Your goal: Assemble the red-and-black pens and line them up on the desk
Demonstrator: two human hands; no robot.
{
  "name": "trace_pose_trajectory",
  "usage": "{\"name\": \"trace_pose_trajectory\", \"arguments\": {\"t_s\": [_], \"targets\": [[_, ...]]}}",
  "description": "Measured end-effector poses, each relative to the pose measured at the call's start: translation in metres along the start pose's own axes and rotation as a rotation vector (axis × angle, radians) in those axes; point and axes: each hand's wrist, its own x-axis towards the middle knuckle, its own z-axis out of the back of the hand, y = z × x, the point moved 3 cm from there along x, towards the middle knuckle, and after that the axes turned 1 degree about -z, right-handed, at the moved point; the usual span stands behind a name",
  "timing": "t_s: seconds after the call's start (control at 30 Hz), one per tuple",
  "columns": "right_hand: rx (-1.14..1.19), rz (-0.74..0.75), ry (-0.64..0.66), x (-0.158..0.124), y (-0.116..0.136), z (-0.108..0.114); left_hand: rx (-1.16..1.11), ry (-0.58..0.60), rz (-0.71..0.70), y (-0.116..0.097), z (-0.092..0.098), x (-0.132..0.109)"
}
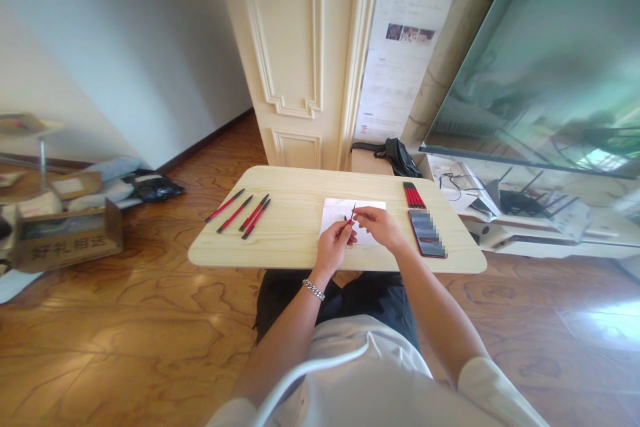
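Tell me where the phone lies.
Head view: the phone lies on the right of the table, beside the right hand and just this side of the bundle of red pens.

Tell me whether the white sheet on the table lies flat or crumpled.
Flat: the sheet lies spread on the table, edges straight, partly covered by the left hand and right hand.
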Motion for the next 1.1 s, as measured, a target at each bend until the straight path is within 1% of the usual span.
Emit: {"name": "trace_pose_trajectory", "arguments": {"t_s": [0.07,0.1,0.17,0.23,0.27,0.3,0.4,0.47,0.5,0.57,0.67,0.8,0.87,0.9,1.0,1.1], "targets": [[-0.161,-0.055,-0.098,0.004,-0.01,0.005,-0.009,-0.007,0.006,0.0,0.0,0.0],[-0.255,-0.083,-0.117,0.006,-0.015,0.005,-0.011,-0.012,0.01,-0.001,0.0,0.0],[-0.413,-0.118,-0.075,0.007,-0.023,0.001,-0.014,-0.024,0.019,-0.001,0.001,-0.001],[-0.503,-0.128,-0.011,0.008,-0.028,-0.005,-0.019,-0.033,0.028,-0.001,0.001,-0.001],[-0.532,-0.128,-0.005,0.008,-0.031,-0.007,-0.023,-0.039,0.03,-0.001,0.001,-0.001],[-0.556,-0.132,-0.026,0.008,-0.032,-0.008,-0.027,-0.044,0.03,-0.001,0.001,-0.001],[-0.6,-0.162,-0.178,0.011,-0.037,-0.002,-0.036,-0.057,0.029,-0.001,0.002,-0.001],[-0.609,-0.179,-0.221,0.014,-0.039,0.003,-0.041,-0.055,0.029,-0.001,0.002,-0.001],[-0.615,-0.187,-0.207,0.015,-0.039,0.004,-0.043,-0.054,0.028,0.0,0.002,0.0],[-0.632,-0.193,-0.138,0.015,-0.039,0.001,-0.042,-0.055,0.03,0.0,0.002,0.0],[-0.699,-0.192,-0.057,0.011,-0.036,-0.009,-0.039,-0.054,0.033,0.0,0.002,0.0],[-0.757,-0.187,-0.034,0.008,-0.034,-0.019,-0.037,-0.051,0.036,0.0,0.002,0.0],[-0.659,-0.186,-0.058,0.011,-0.035,-0.017,-0.027,-0.053,0.03,0.0,0.002,0.0],[-0.557,-0.186,-0.078,0.014,-0.034,-0.014,-0.02,-0.053,0.025,0.0,0.002,0.0],[-0.121,-0.177,-0.135,0.021,-0.027,-0.002,-0.004,-0.036,0.011,0.0,0.0,-0.001],[0.274,-0.164,-0.19,0.025,-0.011,0.008,-0.001,-0.012,0.006,0.0,-0.001,-0.002]]}}
